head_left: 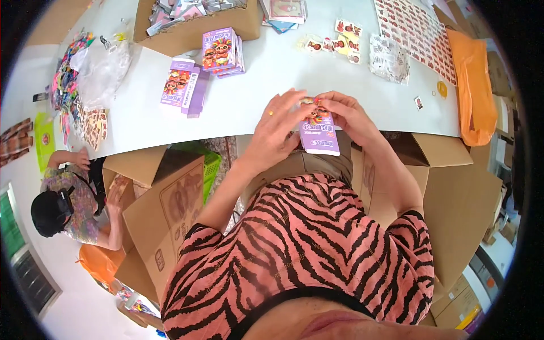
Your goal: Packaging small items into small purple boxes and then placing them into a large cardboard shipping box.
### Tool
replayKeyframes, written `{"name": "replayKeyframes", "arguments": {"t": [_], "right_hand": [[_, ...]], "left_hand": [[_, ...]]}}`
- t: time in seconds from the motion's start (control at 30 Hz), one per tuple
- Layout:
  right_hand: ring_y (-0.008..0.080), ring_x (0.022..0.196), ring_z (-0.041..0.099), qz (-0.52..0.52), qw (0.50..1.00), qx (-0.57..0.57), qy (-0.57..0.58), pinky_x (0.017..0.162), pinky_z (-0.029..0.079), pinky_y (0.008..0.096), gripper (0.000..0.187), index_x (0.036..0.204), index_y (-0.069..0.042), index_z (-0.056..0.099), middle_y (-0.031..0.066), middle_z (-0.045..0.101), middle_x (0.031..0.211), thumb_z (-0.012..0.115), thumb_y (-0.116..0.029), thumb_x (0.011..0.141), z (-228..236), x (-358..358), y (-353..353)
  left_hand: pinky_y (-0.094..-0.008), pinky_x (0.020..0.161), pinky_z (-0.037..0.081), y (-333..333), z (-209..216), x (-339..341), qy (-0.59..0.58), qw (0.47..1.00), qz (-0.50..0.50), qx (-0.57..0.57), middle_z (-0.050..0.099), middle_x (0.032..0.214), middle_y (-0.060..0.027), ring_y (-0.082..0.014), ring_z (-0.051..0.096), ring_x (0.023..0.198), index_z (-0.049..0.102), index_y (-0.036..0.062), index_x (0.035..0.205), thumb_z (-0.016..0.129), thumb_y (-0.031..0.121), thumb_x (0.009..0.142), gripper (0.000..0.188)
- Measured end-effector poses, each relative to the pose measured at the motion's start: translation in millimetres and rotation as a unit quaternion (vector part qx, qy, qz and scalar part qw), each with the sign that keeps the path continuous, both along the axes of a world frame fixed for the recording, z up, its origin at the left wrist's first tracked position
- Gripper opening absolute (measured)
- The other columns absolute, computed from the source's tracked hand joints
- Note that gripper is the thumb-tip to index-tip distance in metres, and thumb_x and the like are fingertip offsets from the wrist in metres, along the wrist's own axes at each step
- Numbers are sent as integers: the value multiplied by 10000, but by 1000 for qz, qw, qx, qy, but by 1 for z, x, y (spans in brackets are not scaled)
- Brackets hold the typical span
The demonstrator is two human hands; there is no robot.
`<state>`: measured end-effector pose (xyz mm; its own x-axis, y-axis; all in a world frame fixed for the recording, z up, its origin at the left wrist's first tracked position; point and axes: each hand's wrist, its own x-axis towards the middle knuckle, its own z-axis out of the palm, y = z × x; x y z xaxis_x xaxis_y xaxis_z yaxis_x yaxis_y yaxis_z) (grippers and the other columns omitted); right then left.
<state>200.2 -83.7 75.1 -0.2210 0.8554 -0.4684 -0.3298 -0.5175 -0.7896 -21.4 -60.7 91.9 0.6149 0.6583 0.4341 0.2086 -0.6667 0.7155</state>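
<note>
At the table's near edge, a small purple cardboard box (pixel 320 137) with cartoon figures on its face is held between my hands. My left hand (pixel 276 127) grips it from the left, its fingers bent over the far end. On the other side my right hand (pixel 349 116) has its fingers closed at that same end. The fingers partly cover the far end, so I cannot tell whether the flap is folded in. A stack of similar purple boxes (pixel 220 50) lies to the far left, with more purple boxes (pixel 177 85) beside it.
An open carton (pixel 198 31) of folded pieces stands at the back. Small stickers (pixel 343 42), a clear bag (pixel 389 59) and sticker sheets (pixel 416 34) lie right of it. An orange bag (pixel 473 90) hangs over the right edge. Another person (pixel 76 198) works at the left.
</note>
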Motion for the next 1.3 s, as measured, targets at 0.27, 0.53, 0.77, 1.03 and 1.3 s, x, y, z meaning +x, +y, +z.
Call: {"name": "replayKeyframes", "arguments": {"t": [0.27,0.53,0.77,1.03,1.3], "right_hand": [[79,676,554,94,981,-9,-168,615,486,233,252,1066,-51,628,27,632,854,550,-240,919,-13,-7,27],[157,731,604,0,819,325,-474,678,501,282,218,1062,-36,638,77,656,885,616,-101,855,-11,5,93],[326,1148,501,13,594,462,-658,968,425,392,537,1292,-61,468,136,542,1246,661,-171,803,-43,22,210],[322,1155,514,213,606,348,-682,975,424,418,694,1306,-90,481,113,533,1278,744,-274,690,-53,38,277],[289,940,604,94,602,443,-658,814,487,391,370,1085,-59,613,105,639,1042,694,-125,730,-39,29,253]], "left_hand": [[-359,665,540,26,-39,4,-16,985,111,-134,673,876,-145,-292,672,767,631,6,975,707,24,724,263],[-336,652,519,48,-85,8,-62,952,177,-240,678,811,-153,-242,670,713,625,0,962,738,109,760,255],[-321,689,519,45,-84,9,-50,957,164,-232,675,878,-129,-226,658,758,639,10,972,736,89,754,252],[-319,676,520,49,-87,11,-92,960,140,-224,659,886,-118,-230,649,762,643,14,970,740,64,743,253],[-289,699,525,48,-87,10,-74,960,144,-227,677,911,-101,-166,644,779,644,17,1015,733,66,762,273]]}}
